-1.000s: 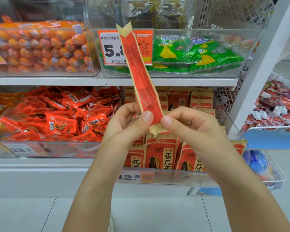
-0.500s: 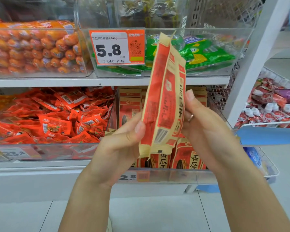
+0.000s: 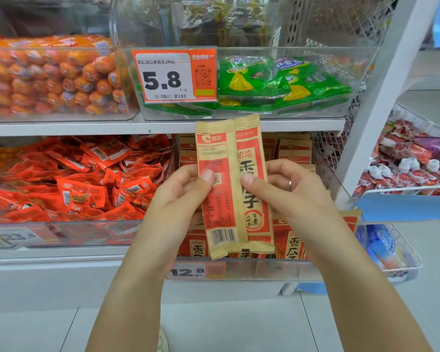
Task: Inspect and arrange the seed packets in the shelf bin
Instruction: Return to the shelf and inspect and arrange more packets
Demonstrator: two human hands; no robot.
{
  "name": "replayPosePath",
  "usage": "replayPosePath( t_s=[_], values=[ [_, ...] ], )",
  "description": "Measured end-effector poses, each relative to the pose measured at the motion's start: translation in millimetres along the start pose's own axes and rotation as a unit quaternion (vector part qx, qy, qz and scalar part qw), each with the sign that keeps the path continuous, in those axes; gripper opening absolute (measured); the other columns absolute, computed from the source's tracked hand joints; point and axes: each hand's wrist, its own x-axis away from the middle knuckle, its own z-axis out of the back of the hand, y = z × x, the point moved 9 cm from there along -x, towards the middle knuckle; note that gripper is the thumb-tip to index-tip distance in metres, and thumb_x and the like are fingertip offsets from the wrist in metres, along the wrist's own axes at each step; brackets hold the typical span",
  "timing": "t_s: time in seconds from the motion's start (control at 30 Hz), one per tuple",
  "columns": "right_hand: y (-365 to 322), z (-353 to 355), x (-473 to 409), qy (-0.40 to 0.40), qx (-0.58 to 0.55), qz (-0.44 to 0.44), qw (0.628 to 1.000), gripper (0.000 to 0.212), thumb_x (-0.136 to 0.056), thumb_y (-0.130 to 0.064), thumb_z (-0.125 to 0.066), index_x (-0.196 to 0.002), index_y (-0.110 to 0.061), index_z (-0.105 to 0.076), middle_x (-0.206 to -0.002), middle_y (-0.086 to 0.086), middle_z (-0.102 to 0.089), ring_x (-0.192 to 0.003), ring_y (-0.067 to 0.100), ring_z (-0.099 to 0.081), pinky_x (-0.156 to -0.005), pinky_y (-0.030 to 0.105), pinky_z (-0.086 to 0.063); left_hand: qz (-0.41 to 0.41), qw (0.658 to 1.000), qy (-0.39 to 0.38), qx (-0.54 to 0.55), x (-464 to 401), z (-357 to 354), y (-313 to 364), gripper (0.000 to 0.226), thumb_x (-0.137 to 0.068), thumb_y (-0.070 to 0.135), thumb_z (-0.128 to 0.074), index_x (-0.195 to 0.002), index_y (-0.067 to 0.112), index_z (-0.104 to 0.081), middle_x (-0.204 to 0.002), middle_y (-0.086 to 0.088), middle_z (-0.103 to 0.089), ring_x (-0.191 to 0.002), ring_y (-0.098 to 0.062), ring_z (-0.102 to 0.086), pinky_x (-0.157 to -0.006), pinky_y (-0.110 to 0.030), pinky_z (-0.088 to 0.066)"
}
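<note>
a kraft-and-red sunflower seed packet (image 3: 233, 184) is held upright in front of the shelf, just above the clear shelf bin (image 3: 264, 271) on the lower shelf. the packet appears creased lengthwise, with a barcode side on the left and large printed characters on the right. it is pinched on its left half by the left hand (image 3: 181, 196), the thumb pressed on the front and the fingers curled behind. its right half is pinched by the right hand (image 3: 292, 196) in the same way, thumb on the front, fingers wrapped round the right edge; a ring is seen on one finger. both grips are narrow, closed onto the packet alone.

more seed packets of the same kind (image 3: 292, 246) are stood upright in the bin behind and below the held one, and a 12.8 price label (image 3: 188, 271) is fixed to the bin's front wall. to the left, a bin of red snack sachets (image 3: 87, 184) is seen. on the shelf above, green packets (image 3: 285, 82) lie in a clear bin carrying a 5.8 price tag (image 3: 174, 76).
</note>
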Motion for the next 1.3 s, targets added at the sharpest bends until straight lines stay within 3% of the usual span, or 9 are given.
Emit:
replayPosePath(
  t_s=[0.13,0.3,0.37,0.47,0.6,0.7,0.77,1.0,1.3],
  values=[
    [-3.4,-3.7,1.8,-0.013,-0.018,0.000,1.000,0.018,-0.089,-0.029,-0.062,-0.092,-0.014,-0.070,-0.074,-0.004,-0.075,-0.063,0.005,-0.069,-0.053,0.014,-0.049,-0.011,1.000,0.006,-0.011,0.3,0.3,2.6,0.032,-0.086,0.030,-0.053,-0.110,0.013,-0.064,-0.089,-0.001,-0.076,-0.077,-0.013,-0.072,-0.063,-0.025,-0.058],
    [-12.7,3.4,2.8,0.031,-0.070,0.039,0.996,0.015,-0.092,-0.022,-0.060,-0.086,-0.015,-0.072,-0.070,-0.003,-0.073,-0.060,0.004,-0.067,-0.052,0.015,-0.049,-0.014,1.000,0.009,-0.001,3.6,-7.4,6.6,0.027,-0.085,0.030,-0.055,-0.101,0.012,-0.066,-0.077,0.001,-0.074,-0.066,-0.007,-0.069,-0.056,-0.017,-0.051],
    [-15.6,3.3,4.7,0.041,-0.070,0.060,0.995,0.013,-0.091,-0.015,-0.061,-0.084,-0.011,-0.072,-0.068,0.000,-0.073,-0.058,0.006,-0.067,-0.050,0.015,-0.048,-0.034,0.998,0.051,-0.010,3.4,-4.2,9.8,0.021,-0.089,0.025,-0.059,-0.106,0.015,-0.063,-0.081,0.001,-0.075,-0.069,-0.007,-0.070,-0.058,-0.017,-0.052],
    [-19.9,-1.7,8.2,0.041,-0.033,0.091,0.994,0.012,-0.090,-0.012,-0.064,-0.082,-0.012,-0.073,-0.070,0.001,-0.074,-0.058,0.005,-0.068,-0.050,0.013,-0.046,-0.112,0.978,0.151,-0.095,6.2,12.0,21.1,0.028,-0.089,0.021,-0.068,-0.109,0.034,-0.054,-0.099,0.007,-0.073,-0.085,-0.009,-0.071,-0.068,-0.023,-0.055],
    [-22.8,-8.4,9.8,0.024,0.003,0.113,0.993,0.013,-0.090,-0.014,-0.065,-0.084,-0.017,-0.076,-0.074,0.000,-0.076,-0.064,0.008,-0.070,-0.053,0.013,-0.047,-0.172,0.942,0.190,-0.218,13.1,13.5,34.0,0.017,-0.083,0.042,-0.069,-0.092,0.034,-0.056,-0.092,0.009,-0.068,-0.081,-0.007,-0.063,-0.069,-0.028,-0.047],
    [-25.8,-10.2,10.9,0.020,0.033,0.134,0.990,0.014,-0.090,-0.015,-0.066,-0.087,-0.023,-0.077,-0.076,-0.004,-0.076,-0.068,0.007,-0.070,-0.056,0.012,-0.046,-0.175,0.916,0.220,-0.286,15.1,12.4,34.6,0.033,-0.073,0.061,-0.065,-0.081,0.030,-0.056,-0.087,0.009,-0.061,-0.076,-0.004,-0.057,-0.066,-0.022,-0.041],
    [-27.0,-11.8,11.6,0.012,0.023,0.137,0.990,0.015,-0.089,-0.014,-0.066,-0.087,-0.024,-0.078,-0.076,-0.005,-0.076,-0.069,0.006,-0.069,-0.057,0.012,-0.047,-0.172,0.908,0.233,-0.301,17.2,10.9,36.8,0.034,-0.072,0.060,-0.066,-0.078,0.029,-0.054,-0.088,0.010,-0.061,-0.079,-0.005,-0.059,-0.064,-0.021,-0.043],
    [-30.8,-18.1,12.4,-0.013,0.033,0.152,0.988,0.017,-0.089,-0.013,-0.065,-0.086,-0.025,-0.077,-0.075,-0.007,-0.076,-0.067,0.002,-0.067,-0.058,0.010,-0.046,-0.179,0.908,0.214,-0.314,16.2,5.5,37.0,0.014,-0.083,0.040,-0.056,-0.075,0.029,-0.053,-0.087,0.013,-0.054,-0.082,-0.002,-0.054,-0.066,-0.008,-0.035],
    [-30.5,-15.1,12.7,-0.017,0.018,0.135,0.991,0.016,-0.090,-0.013,-0.064,-0.087,-0.023,-0.077,-0.078,-0.007,-0.076,-0.070,0.003,-0.070,-0.059,0.011,-0.048,-0.186,0.927,0.175,-0.275,13.6,0.9,32.4,0.017,-0.091,0.026,-0.048,-0.076,0.023,-0.057,-0.080,0.009,-0.053,-0.073,-0.006,-0.051,-0.062,-0.013,-0.035]
  ],
)
